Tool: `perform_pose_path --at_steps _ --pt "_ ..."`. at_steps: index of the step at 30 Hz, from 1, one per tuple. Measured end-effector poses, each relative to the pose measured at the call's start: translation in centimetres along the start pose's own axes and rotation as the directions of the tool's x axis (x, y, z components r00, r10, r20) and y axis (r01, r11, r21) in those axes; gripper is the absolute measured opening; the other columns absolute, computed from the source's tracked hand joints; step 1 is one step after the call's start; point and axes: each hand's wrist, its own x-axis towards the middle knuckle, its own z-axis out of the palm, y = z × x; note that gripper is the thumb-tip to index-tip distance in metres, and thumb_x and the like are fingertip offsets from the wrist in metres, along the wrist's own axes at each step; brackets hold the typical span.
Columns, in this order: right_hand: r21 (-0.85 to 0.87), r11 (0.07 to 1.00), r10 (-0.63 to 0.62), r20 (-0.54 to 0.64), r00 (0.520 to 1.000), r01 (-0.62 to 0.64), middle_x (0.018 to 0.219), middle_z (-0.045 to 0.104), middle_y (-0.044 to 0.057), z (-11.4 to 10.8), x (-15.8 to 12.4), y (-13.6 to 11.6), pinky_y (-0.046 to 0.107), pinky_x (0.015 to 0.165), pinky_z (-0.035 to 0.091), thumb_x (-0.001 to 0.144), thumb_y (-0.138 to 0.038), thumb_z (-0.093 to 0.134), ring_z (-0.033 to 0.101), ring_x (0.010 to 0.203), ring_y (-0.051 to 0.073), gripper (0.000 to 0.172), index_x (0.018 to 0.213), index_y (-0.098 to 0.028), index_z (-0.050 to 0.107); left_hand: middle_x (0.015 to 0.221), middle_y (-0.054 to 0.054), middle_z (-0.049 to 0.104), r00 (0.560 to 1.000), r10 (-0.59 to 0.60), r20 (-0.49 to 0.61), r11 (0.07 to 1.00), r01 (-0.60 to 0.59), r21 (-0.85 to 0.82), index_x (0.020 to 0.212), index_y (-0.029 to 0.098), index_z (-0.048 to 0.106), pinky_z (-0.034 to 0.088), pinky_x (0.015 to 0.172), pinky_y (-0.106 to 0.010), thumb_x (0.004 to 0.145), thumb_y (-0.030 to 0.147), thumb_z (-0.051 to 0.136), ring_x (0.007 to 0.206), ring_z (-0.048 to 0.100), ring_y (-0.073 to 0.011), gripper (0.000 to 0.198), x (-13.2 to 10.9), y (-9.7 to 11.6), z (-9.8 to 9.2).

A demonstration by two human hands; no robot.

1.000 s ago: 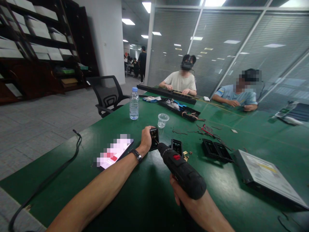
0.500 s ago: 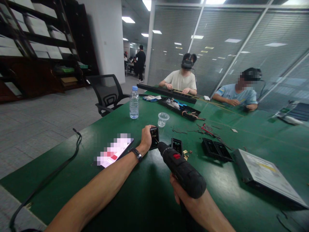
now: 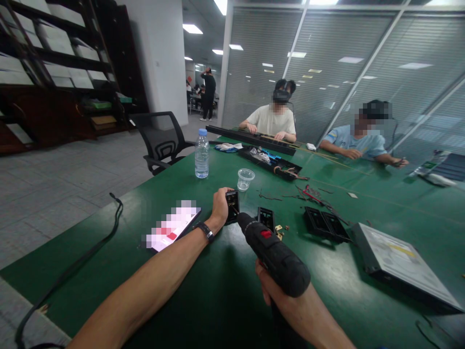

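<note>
Left hand (image 3: pixel 220 207) grips a small black part (image 3: pixel 231 206) upright on the green table (image 3: pixel 225 291). Right hand (image 3: pixel 290 310) is closed around a cordless screwdriver (image 3: pixel 274 259), whose tip meets the part.

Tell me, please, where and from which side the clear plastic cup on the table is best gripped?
Probably around the side wall of the plastic cup, from above and the near side. It stands upright, mouth up, apart from the water bottle; thin walls suggest a light pinch.
</note>
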Motion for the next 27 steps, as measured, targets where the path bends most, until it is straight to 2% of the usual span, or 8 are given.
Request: perform_pose_path --at_steps 5,14,20,27 --pt "0.129 0.989 0.064 0.033 0.997 -0.068 0.054 0.056 -0.006 0.5 -0.1 1.4 0.027 0.049 0.054 0.098 -0.045 0.066 0.055 0.049 0.016 0.024 0.083 -0.027 0.063 0.071 -0.003 0.068 1.000 -0.005 -0.006 1.000 0.005 0.011 0.082 0.020 0.073 0.051 0.058 -0.029 0.088 0.055 0.050 0.065 0.063 -0.0194 0.043 -0.2 0.2 0.1" --pt "0.139 0.984 0.101 0.100 0.990 -0.115 0.059 0.058 -0.005 -0.2 -0.2 0.1 0.030 0.052 0.056 0.096 -0.039 0.072 0.058 0.053 0.018 0.015 0.090 -0.027 0.065 0.074 -0.004 0.069 1.000 0.000 -0.013 1.000 0.000 0.028 0.081 0.020 0.073 0.050 0.060 -0.029 0.086 0.056 0.050 0.069 0.063 -0.0200 0.043 0.0 0.2 0.1" --pt "0.108 0.986 0.114 0.092 0.989 -0.124 0.061 0.058 -0.004 -0.2 -0.3 -0.2 0.031 0.055 0.057 0.096 -0.043 0.069 0.059 0.056 0.018 0.023 0.081 -0.027 0.061 0.075 -0.004 0.070 1.000 0.004 -0.009 1.000 -0.003 0.008 0.081 0.019 0.073 0.051 0.060 -0.029 0.086 0.057 0.051 0.069 0.064 -0.0202 0.044 0.0 0.1 0.1" --pt "0.121 0.986 0.100 0.096 0.990 -0.111 0.058 0.057 -0.006 0.0 -0.2 0.1 0.028 0.054 0.056 0.096 -0.043 0.070 0.058 0.053 0.016 0.021 0.086 -0.026 0.063 0.074 -0.004 0.070 1.000 0.013 -0.016 1.000 -0.013 0.016 0.081 0.020 0.073 0.051 0.060 -0.029 0.086 0.057 0.050 0.070 0.066 -0.0211 0.044 0.0 0.1 0.1"
